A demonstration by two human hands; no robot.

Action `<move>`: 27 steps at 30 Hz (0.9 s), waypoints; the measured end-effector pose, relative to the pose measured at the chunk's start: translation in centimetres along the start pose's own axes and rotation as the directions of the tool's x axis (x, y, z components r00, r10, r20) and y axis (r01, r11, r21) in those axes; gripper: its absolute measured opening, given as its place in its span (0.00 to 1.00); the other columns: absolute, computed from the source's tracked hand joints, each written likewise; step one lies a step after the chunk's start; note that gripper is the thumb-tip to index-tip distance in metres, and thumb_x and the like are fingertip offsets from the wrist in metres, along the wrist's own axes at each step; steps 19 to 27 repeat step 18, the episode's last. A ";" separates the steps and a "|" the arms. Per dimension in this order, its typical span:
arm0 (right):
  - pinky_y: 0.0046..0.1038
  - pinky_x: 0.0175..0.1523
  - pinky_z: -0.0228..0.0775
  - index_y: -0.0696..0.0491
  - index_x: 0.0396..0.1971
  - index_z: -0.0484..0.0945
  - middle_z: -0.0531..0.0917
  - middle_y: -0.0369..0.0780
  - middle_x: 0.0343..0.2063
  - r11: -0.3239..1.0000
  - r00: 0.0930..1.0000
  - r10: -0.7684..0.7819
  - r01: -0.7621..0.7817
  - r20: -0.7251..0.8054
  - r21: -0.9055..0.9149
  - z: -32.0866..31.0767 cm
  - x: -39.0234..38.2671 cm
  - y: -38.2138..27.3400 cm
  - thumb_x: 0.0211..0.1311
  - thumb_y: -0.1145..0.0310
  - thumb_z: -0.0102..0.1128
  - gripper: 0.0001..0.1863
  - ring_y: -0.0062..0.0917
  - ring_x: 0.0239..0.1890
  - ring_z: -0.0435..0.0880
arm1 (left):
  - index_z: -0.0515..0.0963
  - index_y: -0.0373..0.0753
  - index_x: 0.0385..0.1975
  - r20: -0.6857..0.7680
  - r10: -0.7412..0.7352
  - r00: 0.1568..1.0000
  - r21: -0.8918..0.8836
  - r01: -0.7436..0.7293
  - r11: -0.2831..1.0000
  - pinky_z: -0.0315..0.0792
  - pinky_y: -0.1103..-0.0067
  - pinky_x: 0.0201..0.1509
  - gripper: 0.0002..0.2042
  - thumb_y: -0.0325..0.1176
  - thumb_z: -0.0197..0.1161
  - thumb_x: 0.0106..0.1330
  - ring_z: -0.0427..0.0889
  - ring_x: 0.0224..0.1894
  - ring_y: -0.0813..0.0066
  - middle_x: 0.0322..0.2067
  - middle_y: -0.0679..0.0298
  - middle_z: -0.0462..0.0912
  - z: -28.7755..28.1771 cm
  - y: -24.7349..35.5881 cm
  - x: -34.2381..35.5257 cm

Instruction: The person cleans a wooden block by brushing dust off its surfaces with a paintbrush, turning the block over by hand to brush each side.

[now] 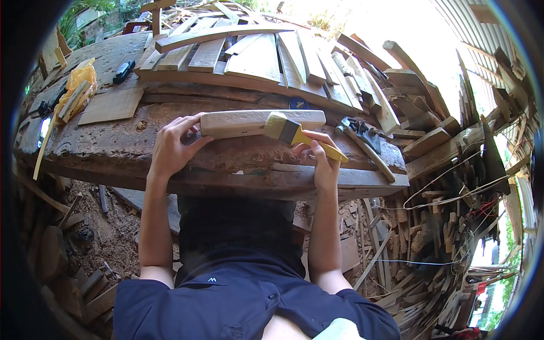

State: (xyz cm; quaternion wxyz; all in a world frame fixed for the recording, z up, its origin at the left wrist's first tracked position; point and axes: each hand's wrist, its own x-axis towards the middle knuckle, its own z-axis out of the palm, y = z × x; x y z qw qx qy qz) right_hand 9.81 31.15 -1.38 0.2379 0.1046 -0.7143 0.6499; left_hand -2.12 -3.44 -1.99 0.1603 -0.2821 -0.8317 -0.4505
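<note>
A pale, squared wooden block (232, 124) lies lengthwise across the worn workbench (187, 147) before me. My left hand (175, 141) grips its left end, thumb at the near face and fingers behind. In my right hand (321, 156) is a paintbrush (294, 134) with a yellow handle, a metal ferrule and light bristles. The bristles overlap the block right of its middle and seem to rest against it. Part of the block is hidden behind the brush, and my right fingers wrap round the handle.
Cut boards (255, 59) are piled along the bench's far side. A hammer (368, 148) lies to the right beside a dark metal tool. On the left are a flat wooden piece (111, 106) and a yellow plastic bag (82, 79). Scrap wood (419, 238) heaps up at the lower right.
</note>
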 end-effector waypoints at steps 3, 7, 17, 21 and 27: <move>0.20 0.34 0.75 0.55 0.60 0.81 0.90 0.45 0.39 0.999 0.995 -0.039 0.039 -0.089 -0.002 0.2 0.0 -0.1 0.83 0.65 0.54 0.16 0.20 0.35 0.87 | 0.84 0.32 0.58 -0.009 0.012 1.000 0.010 -0.012 1.000 0.81 0.73 0.48 0.27 0.34 0.81 0.59 0.87 0.39 0.70 0.39 0.57 0.88 0.1 -0.1 0.0; 0.21 0.35 0.76 0.57 0.61 0.80 0.90 0.45 0.41 0.999 0.977 -0.046 0.043 -0.210 -0.018 1.7 0.6 -0.9 0.83 0.65 0.54 0.16 0.20 0.38 0.86 | 0.85 0.37 0.58 -0.021 0.005 1.000 0.020 -0.005 1.000 0.82 0.70 0.48 0.28 0.40 0.82 0.59 0.89 0.38 0.66 0.41 0.57 0.90 0.1 -0.4 -0.1; 0.19 0.33 0.74 0.53 0.63 0.79 0.90 0.44 0.40 0.997 0.956 -0.030 0.010 -0.292 -0.070 0.7 0.3 -0.6 0.84 0.62 0.52 0.18 0.20 0.37 0.86 | 0.85 0.37 0.59 -0.011 -0.011 1.000 0.032 0.012 0.999 0.82 0.70 0.49 0.28 0.42 0.81 0.59 0.89 0.38 0.65 0.41 0.57 0.90 0.1 -0.3 0.0; 0.19 0.33 0.74 0.53 0.63 0.79 0.90 0.44 0.40 0.998 0.957 -0.029 0.009 -0.290 -0.070 0.7 0.3 -0.5 0.84 0.62 0.52 0.18 0.20 0.37 0.86 | 0.85 0.37 0.59 -0.012 -0.011 1.000 0.032 0.012 0.999 0.82 0.70 0.49 0.28 0.42 0.81 0.59 0.89 0.39 0.65 0.41 0.57 0.90 0.0 -0.4 -0.1; 0.19 0.33 0.74 0.53 0.63 0.79 0.90 0.44 0.40 0.998 0.957 -0.029 0.009 -0.290 -0.070 0.7 0.3 -0.5 0.84 0.62 0.52 0.18 0.20 0.37 0.86 | 0.85 0.37 0.59 -0.012 -0.011 1.000 0.032 0.012 0.999 0.82 0.70 0.49 0.28 0.42 0.81 0.59 0.89 0.39 0.65 0.41 0.57 0.90 0.0 -0.4 -0.1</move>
